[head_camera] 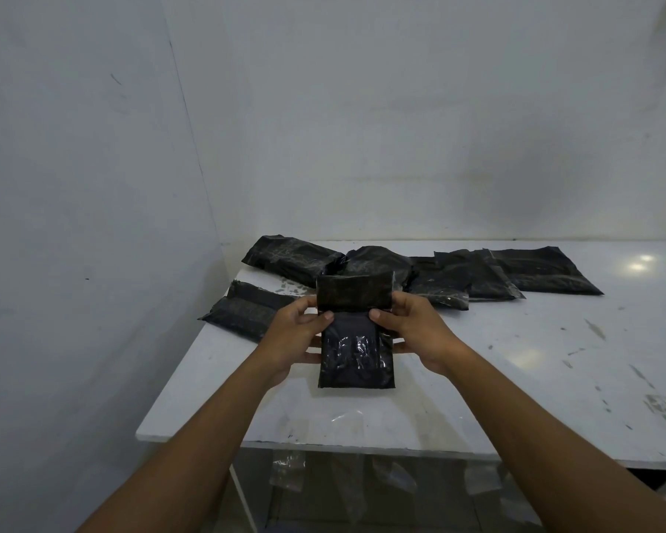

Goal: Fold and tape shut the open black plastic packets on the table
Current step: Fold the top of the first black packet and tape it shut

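Above the table [477,378], left hand [291,336] and right hand [416,328] pinch the black packet [356,340] (fingers behind it hidden).

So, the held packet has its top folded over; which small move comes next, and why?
Probably press the folded flap flat onto the packet with both thumbs. The left hand and right hand grip the packet's sides, thumbs at the flap's lower edge, and that edge looks loose, with no tape visible across it.
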